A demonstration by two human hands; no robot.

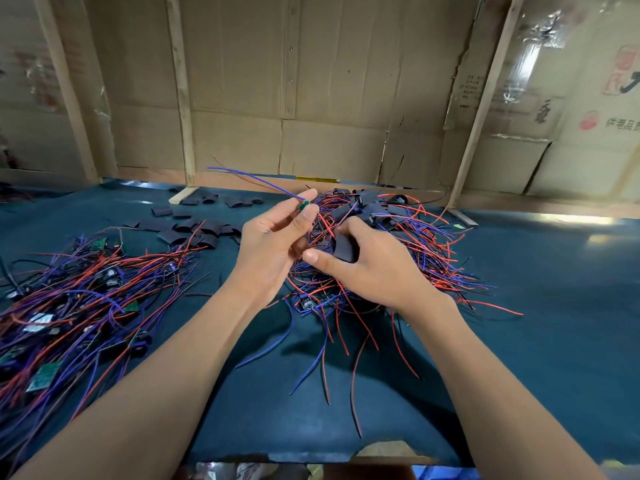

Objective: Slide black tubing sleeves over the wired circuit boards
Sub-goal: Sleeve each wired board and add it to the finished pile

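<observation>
My left hand [273, 237] pinches a small green circuit board [304, 205] between fingertips, its blue wire [252, 180] trailing up and to the left. My right hand [367, 261] grips a flat black tubing sleeve [344, 247] just right of the left hand, thumb pointing left below it. Both hands hover over a pile of sleeved boards with red and blue wires [398, 237]. A second pile of bare wired boards [69, 306] lies at the left. Loose black sleeves [194, 226] are scattered behind it.
A dark teal mat [536, 323] covers the table. Cardboard walls [311, 98] with wooden battens [180, 98] close off the back. Loose wire ends [346, 358] spread toward the table's front edge between my forearms.
</observation>
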